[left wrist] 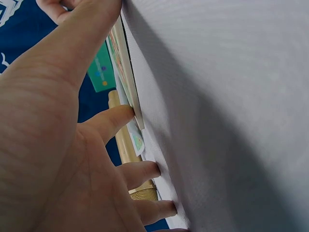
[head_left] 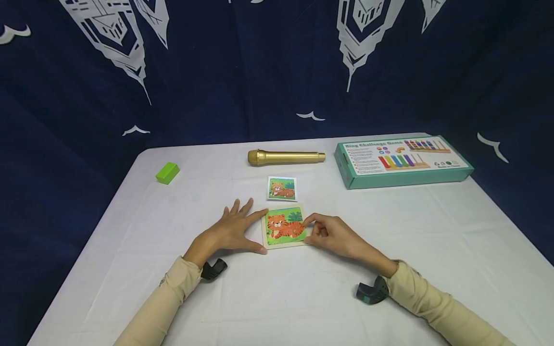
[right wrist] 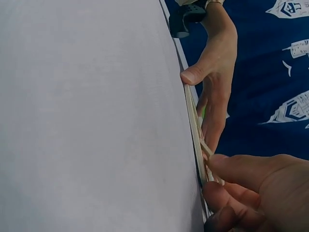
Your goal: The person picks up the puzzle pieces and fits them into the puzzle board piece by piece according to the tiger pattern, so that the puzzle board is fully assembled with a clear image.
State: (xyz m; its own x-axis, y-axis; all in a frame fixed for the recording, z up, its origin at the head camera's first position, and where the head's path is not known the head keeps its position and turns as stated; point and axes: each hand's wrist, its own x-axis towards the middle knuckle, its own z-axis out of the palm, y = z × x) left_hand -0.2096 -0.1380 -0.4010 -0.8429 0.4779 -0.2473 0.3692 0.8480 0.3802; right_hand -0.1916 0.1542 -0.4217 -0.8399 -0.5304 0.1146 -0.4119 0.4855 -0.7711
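Note:
A square wooden tiger puzzle (head_left: 283, 225) lies flat on the white table in the head view. Along its left side my left hand (head_left: 233, 229) is spread, thumb at the near corner and index finger at the far one. My right hand (head_left: 334, 236) is at the puzzle's right edge, thumb and fingertips pinching a thin puzzle piece (right wrist: 206, 147). In the right wrist view that piece tilts up out of the board. How much of it is raised is hidden by the fingers. Just behind the puzzle lies a smaller card (head_left: 282, 188) with the same tiger picture.
A gold microphone (head_left: 286, 157) lies farther back. At the back right is a green Ring Challenge Game box (head_left: 404, 161), and a bright green block (head_left: 167, 173) sits at the back left. A dark blue patterned cloth (head_left: 242, 72) hangs behind the table.

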